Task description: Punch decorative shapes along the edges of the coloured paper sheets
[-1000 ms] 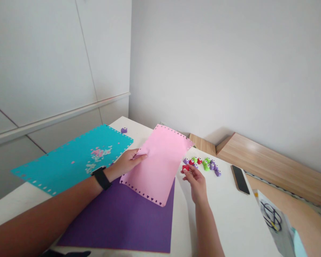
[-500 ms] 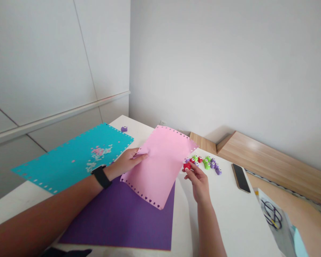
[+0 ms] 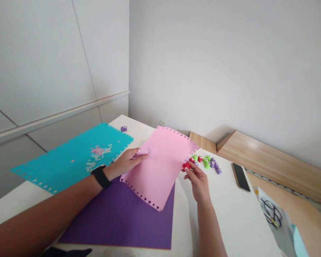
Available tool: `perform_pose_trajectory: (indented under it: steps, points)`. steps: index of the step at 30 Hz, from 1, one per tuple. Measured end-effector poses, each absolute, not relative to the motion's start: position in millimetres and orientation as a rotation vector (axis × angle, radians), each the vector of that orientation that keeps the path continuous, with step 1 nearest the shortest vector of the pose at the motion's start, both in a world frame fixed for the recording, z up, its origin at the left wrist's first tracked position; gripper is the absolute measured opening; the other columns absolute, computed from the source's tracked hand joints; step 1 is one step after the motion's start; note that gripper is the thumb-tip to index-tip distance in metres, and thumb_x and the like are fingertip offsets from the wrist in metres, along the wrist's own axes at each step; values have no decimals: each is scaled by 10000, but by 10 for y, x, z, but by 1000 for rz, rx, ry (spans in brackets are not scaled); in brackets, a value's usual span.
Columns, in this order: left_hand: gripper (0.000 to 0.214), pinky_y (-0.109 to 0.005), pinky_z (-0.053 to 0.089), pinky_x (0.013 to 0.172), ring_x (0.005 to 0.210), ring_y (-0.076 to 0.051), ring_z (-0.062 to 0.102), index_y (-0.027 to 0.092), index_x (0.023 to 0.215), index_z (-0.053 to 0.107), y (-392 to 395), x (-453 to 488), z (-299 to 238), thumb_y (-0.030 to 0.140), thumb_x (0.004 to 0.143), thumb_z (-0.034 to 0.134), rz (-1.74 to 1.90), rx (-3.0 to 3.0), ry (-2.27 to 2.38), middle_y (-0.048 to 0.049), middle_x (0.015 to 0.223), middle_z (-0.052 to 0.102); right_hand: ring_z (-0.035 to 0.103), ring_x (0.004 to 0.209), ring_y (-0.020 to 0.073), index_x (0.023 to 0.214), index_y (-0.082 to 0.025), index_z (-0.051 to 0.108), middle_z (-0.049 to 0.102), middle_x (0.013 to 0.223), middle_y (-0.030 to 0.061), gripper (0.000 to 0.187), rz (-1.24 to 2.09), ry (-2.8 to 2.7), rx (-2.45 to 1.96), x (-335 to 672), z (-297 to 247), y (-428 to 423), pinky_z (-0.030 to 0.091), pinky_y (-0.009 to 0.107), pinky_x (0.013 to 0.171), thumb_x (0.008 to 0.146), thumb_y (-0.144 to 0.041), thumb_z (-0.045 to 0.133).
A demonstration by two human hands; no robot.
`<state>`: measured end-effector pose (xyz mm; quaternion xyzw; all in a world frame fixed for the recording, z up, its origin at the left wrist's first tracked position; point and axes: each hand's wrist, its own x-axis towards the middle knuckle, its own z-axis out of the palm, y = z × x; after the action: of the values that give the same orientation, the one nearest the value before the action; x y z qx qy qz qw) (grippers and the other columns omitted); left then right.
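Right hand [image 3: 200, 182] grips a small red punch [image 3: 186, 166] between thumb and fingers, right at the right-hand long edge of a pink sheet [image 3: 157, 164]. Whether that edge sits inside the punch's slot I cannot tell. Left hand [image 3: 127, 163] pinches the sheet's left edge, thumb on top, the fingers mostly hidden below. So the sheet spans the gap between the hands, its long axis slanting from near left to far right, raised and slightly bowed above a purple sheet [image 3: 120, 221]. Of the two hands, the right is the nearer to the right edge, and the punch lies at its fingertips, on its left side. Small cut-outs line the sheet's near and far edges, with a few at the far end of the right edge. Just beyond the right hand, more punches [image 3: 207, 162] cluster on the white table [image 3: 227, 214]; a phone [image 3: 240, 177] lies farther right.
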<state>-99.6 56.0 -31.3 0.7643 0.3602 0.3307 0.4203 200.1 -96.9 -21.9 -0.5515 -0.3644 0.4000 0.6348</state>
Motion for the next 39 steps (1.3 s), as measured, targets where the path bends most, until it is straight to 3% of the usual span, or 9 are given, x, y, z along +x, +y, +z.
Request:
perform_pose_trajectory:
  steps: [10,18,25,30,39]
  points:
    - [414,-313,522,768,830,-255,677,171,903,737,574,-1007,-282,565,884,612,838,1895,893,-49,907,774,688,916,244,1088,-220,747,767,1014,82,380,1041,-788,-1203,2013,-216,-987,519,325,684,742,-324,863]
    - [362,-312,516,816,875,-257,696,175,961,757,591,-1032,-246,507,900,626,834,1939,878,-48,969,785,709,993,254,1179,-217,715,774,1048,84,487,1139,-749,-1153,2023,-162,-1012,521,441,964,732,-313,885]
    - [418,-324,532,823,935,-279,709,175,1017,767,633,-1081,-282,546,881,630,810,1930,913,-63,1035,792,725,1000,273,1117,-194,737,777,1055,101,473,1275,-804,-1268,2059,-154,-1065,540,394,900,707,-364,901]
    - [410,-351,513,924,1016,-289,704,183,1061,762,651,-1096,-284,533,888,634,804,1919,859,-70,1095,781,722,1004,266,1077,-217,749,770,1064,74,443,1273,-790,-1279,2049,-145,-1065,553,370,871,691,-363,909]
    - [406,-376,503,943,995,-297,708,178,1051,772,674,-1111,-306,524,885,639,769,1942,867,-89,1084,782,720,975,221,1030,-208,749,772,1036,68,402,1322,-698,-1236,2062,-172,-1044,566,291,811,687,-335,916]
